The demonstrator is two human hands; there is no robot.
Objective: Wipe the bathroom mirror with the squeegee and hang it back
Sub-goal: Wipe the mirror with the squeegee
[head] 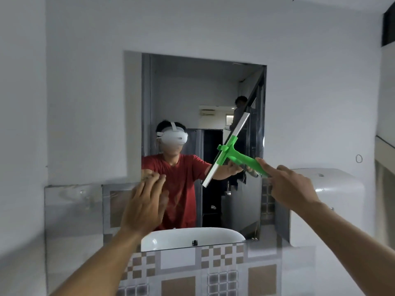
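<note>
Both hands up: left hand open, fingers spread flat by the mirror; my right hand grips green squeegee handle, blade tilted w/ edge at glass, right side.

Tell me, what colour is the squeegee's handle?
Bright green, seen in the head view: the squeegee handle is gripped by the right hand.
</note>
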